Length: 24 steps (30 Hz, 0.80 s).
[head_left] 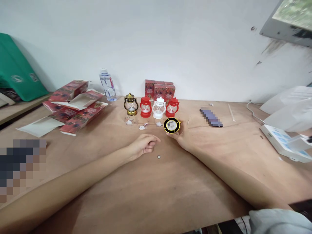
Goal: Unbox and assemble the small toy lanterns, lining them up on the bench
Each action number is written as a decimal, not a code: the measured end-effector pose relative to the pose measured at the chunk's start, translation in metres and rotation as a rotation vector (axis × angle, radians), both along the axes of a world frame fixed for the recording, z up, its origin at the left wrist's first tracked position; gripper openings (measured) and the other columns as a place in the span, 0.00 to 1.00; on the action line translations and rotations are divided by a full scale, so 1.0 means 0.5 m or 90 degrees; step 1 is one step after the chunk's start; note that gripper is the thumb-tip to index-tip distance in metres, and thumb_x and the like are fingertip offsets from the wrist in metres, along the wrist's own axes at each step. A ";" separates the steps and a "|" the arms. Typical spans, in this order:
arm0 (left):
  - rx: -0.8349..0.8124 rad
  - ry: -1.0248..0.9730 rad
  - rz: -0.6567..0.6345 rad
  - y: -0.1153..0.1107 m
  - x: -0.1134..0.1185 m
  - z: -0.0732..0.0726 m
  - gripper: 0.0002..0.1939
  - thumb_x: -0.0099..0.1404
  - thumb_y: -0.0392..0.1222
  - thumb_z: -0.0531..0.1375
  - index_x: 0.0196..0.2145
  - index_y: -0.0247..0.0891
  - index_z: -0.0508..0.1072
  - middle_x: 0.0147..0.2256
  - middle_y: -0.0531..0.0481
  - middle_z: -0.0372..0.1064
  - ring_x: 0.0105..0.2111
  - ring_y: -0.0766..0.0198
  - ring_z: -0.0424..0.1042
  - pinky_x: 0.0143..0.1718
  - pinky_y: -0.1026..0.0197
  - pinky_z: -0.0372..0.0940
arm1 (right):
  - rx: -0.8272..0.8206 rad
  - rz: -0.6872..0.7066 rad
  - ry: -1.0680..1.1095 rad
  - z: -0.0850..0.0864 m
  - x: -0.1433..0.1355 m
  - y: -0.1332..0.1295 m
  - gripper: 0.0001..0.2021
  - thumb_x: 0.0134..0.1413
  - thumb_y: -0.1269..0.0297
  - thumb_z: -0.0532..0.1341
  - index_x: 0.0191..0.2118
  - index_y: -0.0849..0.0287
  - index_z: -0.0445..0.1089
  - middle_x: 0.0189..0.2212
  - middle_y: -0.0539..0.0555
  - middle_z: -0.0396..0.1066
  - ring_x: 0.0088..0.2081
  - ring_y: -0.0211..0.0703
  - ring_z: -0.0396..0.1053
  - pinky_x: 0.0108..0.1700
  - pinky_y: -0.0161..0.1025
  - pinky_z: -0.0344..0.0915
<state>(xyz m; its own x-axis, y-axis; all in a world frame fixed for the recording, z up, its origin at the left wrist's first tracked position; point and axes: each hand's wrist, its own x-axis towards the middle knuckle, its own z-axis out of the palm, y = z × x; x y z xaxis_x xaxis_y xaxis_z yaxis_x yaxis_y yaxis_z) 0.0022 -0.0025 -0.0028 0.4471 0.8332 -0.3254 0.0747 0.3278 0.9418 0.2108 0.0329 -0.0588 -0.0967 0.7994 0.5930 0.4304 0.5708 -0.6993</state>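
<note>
While the right hand [183,138] grips the black-and-gold lantern base [172,125], turning its round underside toward the person, several small troubles seem possible. One red lantern [172,107] stands just behind this base, at the right end of the row, so a careless push could tip it, and perhaps the white lantern [159,108] beside it also. The small white pieces [142,127] that lie before the row look light, and a passing finger might scatter them. A small silvery disc [159,157] lies loose on the surface [156,195] — one brush of the left hand [143,143] could send it rolling. The base itself could slip if the grip is too weak, because the fingers seem to support it mainly from its side and lower edge. As for the pose, the right forearm [219,172] comes from the lower right, and the left forearm [85,180] from the lower left, low over the surface. The left hand is half curled, its index finger stretched toward the base — whether it pinches something, I cannot tell.
</note>
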 end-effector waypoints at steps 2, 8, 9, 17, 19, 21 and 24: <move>0.232 0.185 -0.096 -0.009 -0.006 0.004 0.07 0.60 0.39 0.55 0.28 0.35 0.69 0.17 0.60 0.50 0.16 0.73 0.49 0.20 0.68 0.47 | -0.078 0.079 0.130 -0.001 -0.002 0.001 0.29 0.44 0.59 0.67 0.50 0.53 0.53 0.48 0.57 0.66 0.49 0.47 0.69 0.49 0.46 0.69; 0.639 0.608 -0.361 -0.041 -0.010 0.023 0.13 0.66 0.49 0.54 0.41 0.37 0.66 0.29 0.46 0.71 0.29 0.57 0.71 0.28 0.62 0.57 | -0.117 0.059 0.209 0.023 -0.008 -0.007 0.30 0.39 0.58 0.70 0.47 0.54 0.56 0.48 0.57 0.67 0.52 0.49 0.68 0.53 0.50 0.67; 0.652 0.647 -0.381 -0.044 -0.008 0.024 0.12 0.68 0.48 0.51 0.41 0.37 0.65 0.32 0.44 0.72 0.31 0.55 0.73 0.29 0.61 0.58 | -0.118 0.049 0.212 0.026 -0.009 -0.008 0.30 0.38 0.58 0.70 0.47 0.54 0.57 0.48 0.57 0.68 0.52 0.49 0.68 0.53 0.50 0.67; 0.726 0.771 -0.433 -0.039 0.001 0.017 0.13 0.72 0.43 0.44 0.38 0.34 0.63 0.36 0.41 0.71 0.31 0.54 0.73 0.29 0.59 0.63 | -0.061 -0.012 0.265 0.041 0.006 0.003 0.29 0.44 0.57 0.66 0.50 0.54 0.54 0.48 0.58 0.67 0.50 0.47 0.68 0.52 0.48 0.66; 0.739 0.819 -0.404 -0.037 -0.001 0.016 0.14 0.71 0.46 0.44 0.39 0.34 0.63 0.38 0.40 0.70 0.31 0.54 0.73 0.28 0.59 0.63 | -0.006 -0.097 0.248 0.041 0.038 0.024 0.27 0.46 0.57 0.65 0.50 0.54 0.54 0.47 0.58 0.67 0.48 0.46 0.68 0.51 0.45 0.66; 0.756 0.861 -0.389 -0.034 -0.003 0.014 0.16 0.71 0.46 0.43 0.40 0.33 0.64 0.40 0.38 0.69 0.31 0.54 0.74 0.27 0.60 0.63 | 0.043 -0.198 0.244 0.038 0.083 0.050 0.27 0.46 0.57 0.65 0.49 0.54 0.54 0.46 0.57 0.66 0.48 0.46 0.67 0.49 0.43 0.66; 0.782 0.892 -0.414 -0.032 -0.004 0.013 0.15 0.71 0.40 0.41 0.41 0.34 0.65 0.42 0.38 0.69 0.30 0.57 0.74 0.26 0.62 0.62 | 0.067 -0.276 0.289 0.034 0.156 0.088 0.30 0.41 0.56 0.66 0.49 0.54 0.53 0.48 0.56 0.62 0.50 0.45 0.65 0.51 0.45 0.65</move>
<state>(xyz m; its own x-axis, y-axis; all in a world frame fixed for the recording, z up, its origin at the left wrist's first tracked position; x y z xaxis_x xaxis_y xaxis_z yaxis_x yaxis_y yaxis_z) 0.0003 -0.0186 0.0035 0.7113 0.6896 -0.1360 0.6582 -0.7213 -0.2155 0.2890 0.0769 -0.0418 0.5014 0.6451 0.5766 0.3116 0.4871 -0.8159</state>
